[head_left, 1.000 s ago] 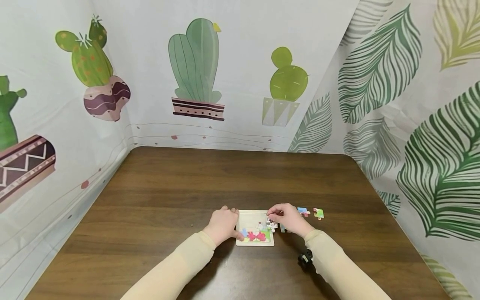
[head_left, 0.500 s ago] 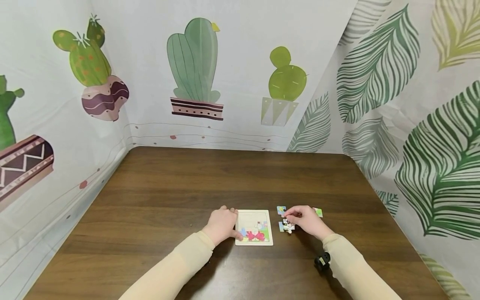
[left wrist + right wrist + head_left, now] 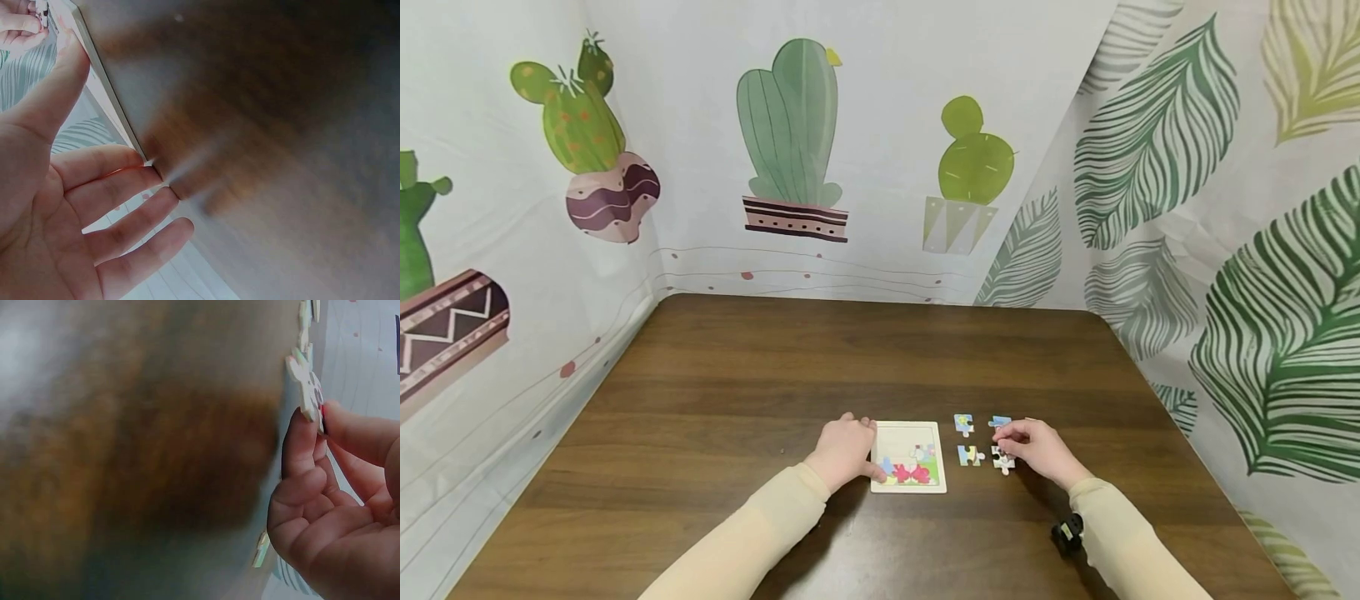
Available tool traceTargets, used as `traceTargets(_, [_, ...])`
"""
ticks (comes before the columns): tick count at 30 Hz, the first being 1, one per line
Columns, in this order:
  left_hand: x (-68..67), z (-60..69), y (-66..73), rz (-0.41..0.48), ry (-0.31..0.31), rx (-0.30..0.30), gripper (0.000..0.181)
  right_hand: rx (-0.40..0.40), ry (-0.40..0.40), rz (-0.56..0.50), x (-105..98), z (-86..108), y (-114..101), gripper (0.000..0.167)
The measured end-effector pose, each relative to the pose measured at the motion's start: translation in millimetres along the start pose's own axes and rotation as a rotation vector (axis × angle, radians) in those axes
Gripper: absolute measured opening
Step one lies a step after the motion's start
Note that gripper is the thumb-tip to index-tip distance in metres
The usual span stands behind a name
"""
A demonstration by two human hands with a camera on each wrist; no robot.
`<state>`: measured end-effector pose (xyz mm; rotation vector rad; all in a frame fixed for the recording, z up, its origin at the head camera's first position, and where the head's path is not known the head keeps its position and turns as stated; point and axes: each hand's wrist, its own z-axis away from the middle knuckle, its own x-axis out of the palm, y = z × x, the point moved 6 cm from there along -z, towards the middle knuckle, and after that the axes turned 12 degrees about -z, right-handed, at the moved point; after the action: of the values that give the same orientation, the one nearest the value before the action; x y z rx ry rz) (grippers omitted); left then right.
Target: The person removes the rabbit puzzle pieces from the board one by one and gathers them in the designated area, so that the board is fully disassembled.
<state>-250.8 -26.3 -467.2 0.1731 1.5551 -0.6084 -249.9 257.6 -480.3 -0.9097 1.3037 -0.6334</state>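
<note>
A pale square puzzle tray lies on the table, its lower part and right side filled with pink, green and blue pieces. At its left edge rests my left hand, thumb on the near left corner, fingers extended along the side; the left wrist view shows the fingers fairly straight against the frame. My right hand, right of the tray, pinches a white puzzle piece between thumb and fingers. In the right wrist view that piece stands tilted at the fingertips.
Between tray and right hand lie a blue piece with yellow and another blue-yellow piece. A blue piece sits just beyond the right fingers. A black device is on the right wrist. Patterned cloth hangs behind the table.
My right hand has moved right, away from the tray, carrying the white piece. The two blue pieces nearer the tray have come into full view. My left hand has stayed at the tray.
</note>
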Motion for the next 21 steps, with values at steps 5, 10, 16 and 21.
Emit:
traceTargets(5, [0.6, 0.0, 0.5, -0.001, -0.003, -0.001, 0.09, 0.004, 0.03, 0.052, 0.0, 0.1, 1.6, 0.006])
traceTargets(10, [0.2, -0.3, 1.1, -0.002, 0.012, 0.001, 0.089, 0.011, 0.05, 0.092, 0.6, -0.1, 1.2, 0.005])
traceTargets(16, [-0.1, 0.3, 1.2, -0.008, 0.0, 0.0, 0.088, 0.007, 0.039, 0.099, 1.2, -1.0, 1.6, 0.005])
traceTargets(21, [-0.7, -0.2, 0.8, -0.002, -0.01, 0.0, 0.089, 0.022, 0.041, 0.079, 0.8, -1.7, 3.2, 0.006])
